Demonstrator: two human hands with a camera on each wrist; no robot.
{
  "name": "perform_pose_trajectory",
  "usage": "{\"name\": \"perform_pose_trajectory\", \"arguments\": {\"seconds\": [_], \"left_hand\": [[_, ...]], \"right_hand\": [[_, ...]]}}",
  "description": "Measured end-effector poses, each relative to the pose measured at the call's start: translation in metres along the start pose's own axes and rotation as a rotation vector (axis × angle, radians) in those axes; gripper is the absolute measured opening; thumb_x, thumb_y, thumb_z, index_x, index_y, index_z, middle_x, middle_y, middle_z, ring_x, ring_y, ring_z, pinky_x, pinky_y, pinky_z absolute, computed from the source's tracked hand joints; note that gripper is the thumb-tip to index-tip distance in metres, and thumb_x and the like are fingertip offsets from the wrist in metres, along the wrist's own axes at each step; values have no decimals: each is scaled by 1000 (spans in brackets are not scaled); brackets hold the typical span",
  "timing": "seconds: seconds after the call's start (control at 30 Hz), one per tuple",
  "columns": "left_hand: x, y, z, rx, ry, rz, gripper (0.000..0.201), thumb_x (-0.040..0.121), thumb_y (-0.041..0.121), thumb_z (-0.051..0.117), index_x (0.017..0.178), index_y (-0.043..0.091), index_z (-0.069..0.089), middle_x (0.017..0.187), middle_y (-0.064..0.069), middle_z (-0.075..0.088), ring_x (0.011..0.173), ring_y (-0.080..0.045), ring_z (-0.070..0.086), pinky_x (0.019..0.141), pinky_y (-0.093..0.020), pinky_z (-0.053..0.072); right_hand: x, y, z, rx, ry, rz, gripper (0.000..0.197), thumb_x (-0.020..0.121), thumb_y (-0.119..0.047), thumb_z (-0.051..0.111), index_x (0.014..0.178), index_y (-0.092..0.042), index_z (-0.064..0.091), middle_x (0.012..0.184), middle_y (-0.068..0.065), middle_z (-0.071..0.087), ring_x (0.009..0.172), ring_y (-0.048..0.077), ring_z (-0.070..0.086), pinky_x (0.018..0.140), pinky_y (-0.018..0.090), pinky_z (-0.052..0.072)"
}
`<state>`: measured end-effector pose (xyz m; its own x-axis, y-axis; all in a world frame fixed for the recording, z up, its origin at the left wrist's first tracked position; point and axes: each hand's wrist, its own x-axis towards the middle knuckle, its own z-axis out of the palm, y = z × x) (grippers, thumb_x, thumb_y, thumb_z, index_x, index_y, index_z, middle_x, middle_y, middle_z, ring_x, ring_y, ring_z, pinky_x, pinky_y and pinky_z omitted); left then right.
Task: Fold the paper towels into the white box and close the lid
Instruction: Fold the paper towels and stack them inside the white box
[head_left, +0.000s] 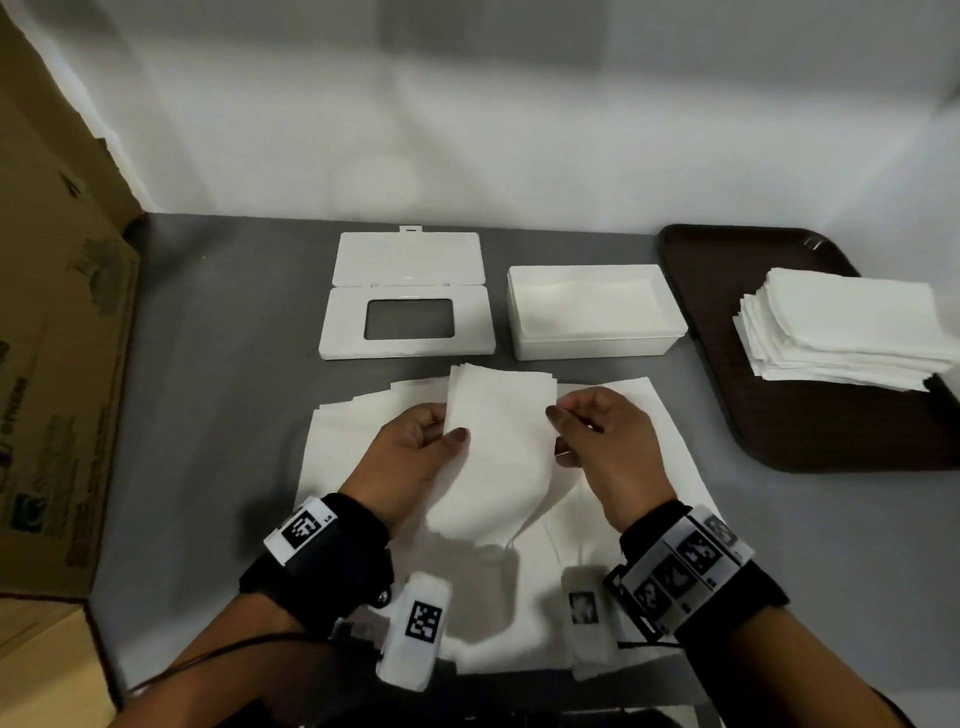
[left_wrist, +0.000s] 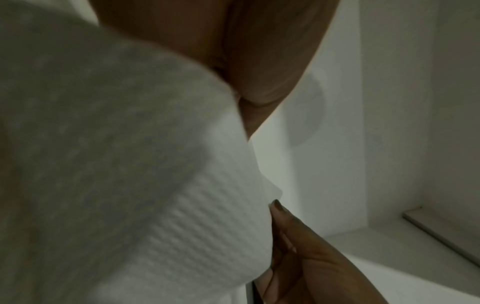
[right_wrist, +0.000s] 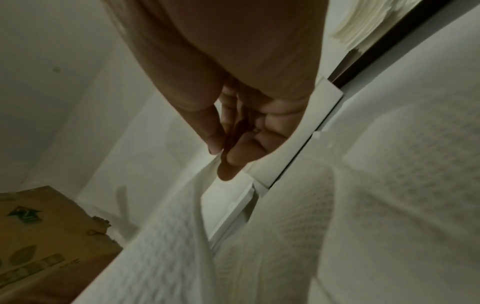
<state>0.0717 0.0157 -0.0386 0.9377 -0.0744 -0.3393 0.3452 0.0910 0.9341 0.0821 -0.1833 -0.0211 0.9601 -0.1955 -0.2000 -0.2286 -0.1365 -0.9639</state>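
A folded white paper towel (head_left: 496, 441) is lifted above a spread of flat towels (head_left: 639, 415) on the grey table. My left hand (head_left: 415, 452) grips its left edge, thumb on top. My right hand (head_left: 597, 441) pinches its right edge between thumb and fingers; the pinch shows in the right wrist view (right_wrist: 221, 152). The towel (left_wrist: 130, 164) fills the left wrist view. The white box (head_left: 592, 343) stands behind, open, with towels inside. Its lid (head_left: 405, 296), with a rectangular window and a raised flap, lies to the box's left.
A dark brown tray (head_left: 810, 415) at the right carries a stack of folded towels (head_left: 841, 327). A cardboard box (head_left: 57, 364) lines the left side. A white wall rises behind the table.
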Motion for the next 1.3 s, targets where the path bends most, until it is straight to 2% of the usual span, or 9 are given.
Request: {"name": "perform_pose_trajectory", "arguments": {"seconds": [0.3,0.47,0.63,0.7,0.83,0.93,1.03,1.13,1.3], "left_hand": [[11,14,19,-7,-51,14,39,87,37,55,103,2,61,94,-21,61,82,-28,51,76,-42,39],[17,15,21,-25,-59,26,29,99,25,49,101,-2,59,91,-15,58,82,-26,47,68,-34,38],[24,9,25,-21,-23,6,23,97,37,50,85,25,65,84,0,56,76,-20,41,58,-29,30],[27,6,26,-43,21,-11,21,97,38,50,92,26,66,85,9,62,81,-15,48,64,-27,35],[31,3,28,-151,57,-45,32,94,38,55,123,26,58,128,10,61,123,-10,53,112,-35,34],[31,3,28,-190,52,-35,55,85,48,61,133,22,54,137,8,55,130,-12,47,116,-39,29],[29,6,34,-143,37,-13,51,91,47,55,135,22,51,133,18,53,127,-1,45,109,-25,33],[26,10,42,-53,36,6,24,98,35,44,121,36,52,112,30,56,105,14,49,78,-1,38],[21,16,48,-49,-5,54,25,100,29,45,95,14,65,89,6,69,79,-4,60,72,-19,44]], "right_hand": [[15,0,-14,74,-17,-40,6,88,-10,68,87,-15,65,81,0,64,60,11,60,59,25,51],[24,-6,-18,90,-54,-69,8,89,-10,66,84,-17,63,85,1,64,64,14,60,59,25,51],[29,-9,-24,76,-108,-127,5,89,-8,66,87,-12,64,87,-2,65,68,12,61,61,24,54],[30,-9,-27,82,-133,-144,5,88,-8,66,88,-13,65,85,-9,65,70,10,62,64,23,55],[33,-5,-35,118,-213,-190,14,88,-6,67,86,-20,65,88,-11,66,78,12,61,72,29,52],[35,-3,-40,124,-245,-219,16,87,-8,68,85,-25,66,94,-9,67,83,17,61,77,35,51],[40,-5,-40,139,-243,-207,18,87,-8,68,85,-26,68,96,-5,69,88,18,62,77,32,52],[44,-8,-36,131,-211,-171,13,88,-10,68,86,-23,67,90,-2,68,84,16,61,75,30,53],[47,-8,-32,77,-171,-99,4,88,-12,67,88,-14,64,90,5,67,81,18,62,70,29,54]]}}
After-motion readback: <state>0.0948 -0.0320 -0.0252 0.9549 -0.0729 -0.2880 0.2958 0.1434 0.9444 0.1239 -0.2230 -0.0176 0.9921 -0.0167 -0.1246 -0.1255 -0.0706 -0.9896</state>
